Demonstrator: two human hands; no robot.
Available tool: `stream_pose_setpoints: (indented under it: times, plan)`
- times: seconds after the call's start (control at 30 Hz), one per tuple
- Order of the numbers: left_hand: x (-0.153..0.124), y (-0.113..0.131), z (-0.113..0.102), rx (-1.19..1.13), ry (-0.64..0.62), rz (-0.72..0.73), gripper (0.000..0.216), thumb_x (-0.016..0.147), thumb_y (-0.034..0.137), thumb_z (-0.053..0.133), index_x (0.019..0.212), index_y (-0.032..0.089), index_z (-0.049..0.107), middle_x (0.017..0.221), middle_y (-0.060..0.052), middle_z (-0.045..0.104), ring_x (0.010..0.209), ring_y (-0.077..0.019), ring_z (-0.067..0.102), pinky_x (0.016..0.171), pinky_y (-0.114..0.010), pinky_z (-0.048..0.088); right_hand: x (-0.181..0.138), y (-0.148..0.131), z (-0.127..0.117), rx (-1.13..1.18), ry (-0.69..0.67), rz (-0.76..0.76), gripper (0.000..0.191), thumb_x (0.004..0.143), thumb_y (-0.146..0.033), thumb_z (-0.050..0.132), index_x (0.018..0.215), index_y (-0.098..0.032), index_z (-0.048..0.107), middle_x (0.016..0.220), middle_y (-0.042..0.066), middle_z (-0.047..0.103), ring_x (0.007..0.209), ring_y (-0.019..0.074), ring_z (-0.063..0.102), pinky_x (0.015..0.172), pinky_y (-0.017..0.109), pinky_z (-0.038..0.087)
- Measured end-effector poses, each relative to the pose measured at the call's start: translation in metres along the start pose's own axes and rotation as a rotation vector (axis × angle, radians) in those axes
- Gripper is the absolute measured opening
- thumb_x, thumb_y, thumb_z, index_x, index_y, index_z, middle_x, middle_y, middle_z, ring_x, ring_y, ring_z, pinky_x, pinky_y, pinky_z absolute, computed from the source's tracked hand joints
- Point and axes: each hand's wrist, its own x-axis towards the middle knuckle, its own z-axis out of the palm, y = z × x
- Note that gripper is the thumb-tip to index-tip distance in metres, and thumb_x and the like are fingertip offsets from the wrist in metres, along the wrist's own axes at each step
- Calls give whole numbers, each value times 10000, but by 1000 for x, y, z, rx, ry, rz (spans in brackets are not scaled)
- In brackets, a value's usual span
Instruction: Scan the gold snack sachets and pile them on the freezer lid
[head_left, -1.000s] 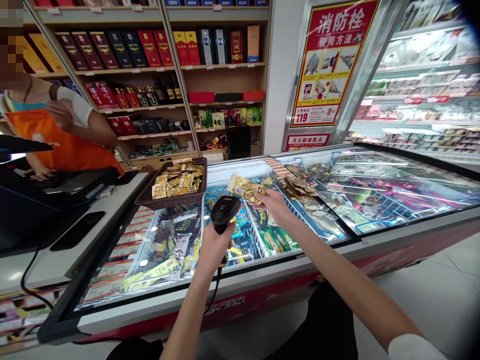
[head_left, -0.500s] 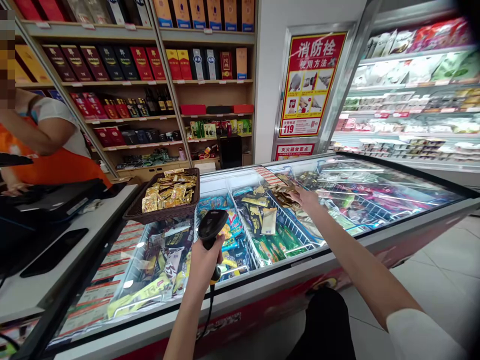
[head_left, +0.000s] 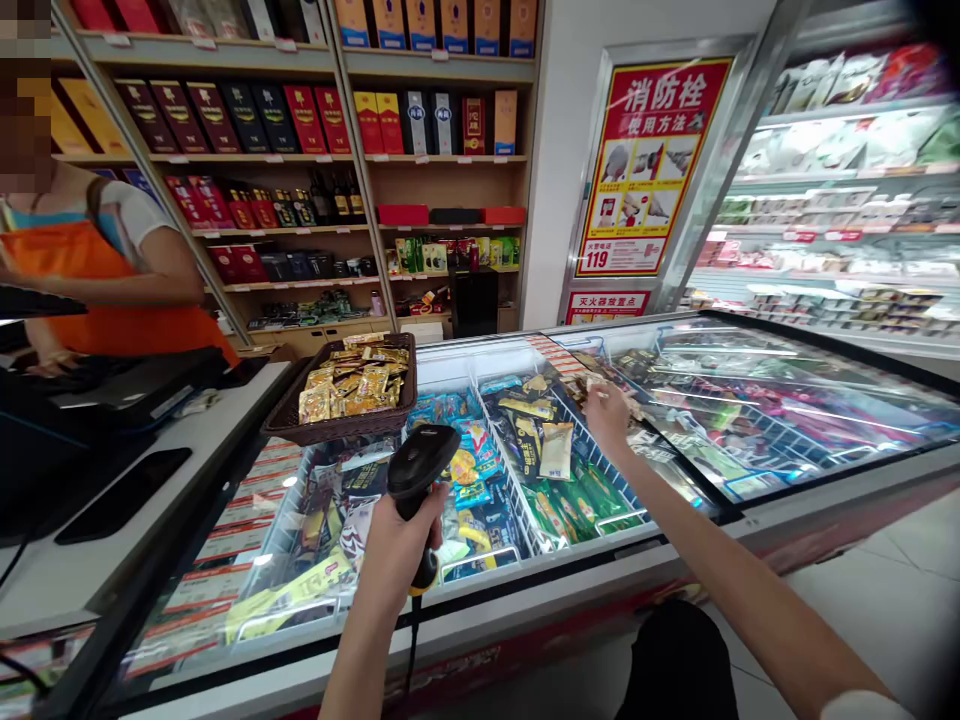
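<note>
My left hand (head_left: 401,530) grips a black barcode scanner (head_left: 424,460) by its handle, its head above the open-looking left part of a chest freezer (head_left: 570,590). A cord hangs from the handle. My right hand (head_left: 609,415) reaches over the freezer, fingers curled in beside brown packs (head_left: 574,385). Something pale shows at its fingertips, too small to name. Nearby in a wire basket lie dark ice cream packs (head_left: 529,440), a cream-coloured pack (head_left: 556,450) and green packs (head_left: 574,505). Blue packs (head_left: 476,450) lie behind the scanner.
A brown woven basket (head_left: 300,425) of gold sachets stands on the freezer's left part. Left is a counter (head_left: 142,500) with black equipment; a person in an orange apron (head_left: 97,290) stands behind it. Shelves of boxes (head_left: 442,170) line the back; a dark lid edge (head_left: 694,470) crosses the freezer.
The view has shifted, so the scene sits farther right. My right hand has drawn its fingers in from stretched out to curled. The scanner stays in my left hand.
</note>
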Motion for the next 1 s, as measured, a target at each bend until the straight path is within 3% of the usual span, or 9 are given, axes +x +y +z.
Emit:
stream_pose_setpoints:
  times: [0.03,0.13,0.3,0.4,0.5,0.63,0.73,0.8,1.0]
  plan:
    - [-1,5,-5,-5,33,13,334,723,478,784,735,194,607,487,57,516,425,-124,468,459,-254,373,-7,-7,23,-57,-8,-109,195,887,-392,575,994,-247,650,650,-16,641,641,206,656,708,347,534]
    - [-9,19,-21,-38,133,32,308,717,449,787,776,196,621,486,65,503,431,-123,461,455,-248,367,-34,-35,104,-160,-323,-354,252,935,-336,478,1018,-223,688,712,-10,681,616,179,631,691,312,520]
    - [-24,21,-51,-1,184,-7,336,699,483,801,769,190,653,480,50,504,435,-130,464,465,-260,381,-86,-87,242,-341,-638,-766,283,983,-297,476,1085,-196,719,1089,77,745,949,191,677,862,274,484]
    - [-32,10,-68,46,219,-63,393,673,550,810,755,189,677,477,34,515,442,-146,482,479,-279,401,-105,-106,307,-523,-911,-854,262,969,-260,529,1109,-194,741,1168,99,736,1029,224,670,855,284,480]
    - [-38,3,-80,62,256,-122,410,665,569,814,760,191,688,479,23,536,449,-160,503,480,-284,403,-111,-112,353,-746,-1144,-800,241,846,-238,714,1074,-175,762,1126,124,750,1007,278,682,816,308,490]
    - [-38,3,-87,46,268,-153,385,669,547,820,733,191,689,478,22,534,460,-157,493,493,-285,401,-109,-108,379,-896,-1151,-872,227,712,-99,780,931,-155,768,1044,153,759,988,314,690,812,333,492]
    - [-32,2,-88,39,247,-164,371,683,538,814,726,191,691,488,21,538,469,-153,487,510,-287,397,-109,-105,380,-966,-1133,-1007,86,757,-125,752,843,-127,749,995,193,750,976,341,692,815,370,493]
    - [-29,1,-86,33,218,-172,366,696,535,805,711,192,678,488,21,540,475,-153,491,523,-287,395,-109,-104,377,-980,-1121,-1047,98,811,-211,736,836,-116,741,972,206,743,963,349,693,825,389,492]
    - [-31,2,-71,28,188,-193,389,682,545,812,764,182,699,459,28,529,456,-156,486,499,-282,382,-96,-110,347,-743,-959,-845,272,936,-357,570,867,-130,703,851,172,715,836,302,676,747,362,492]
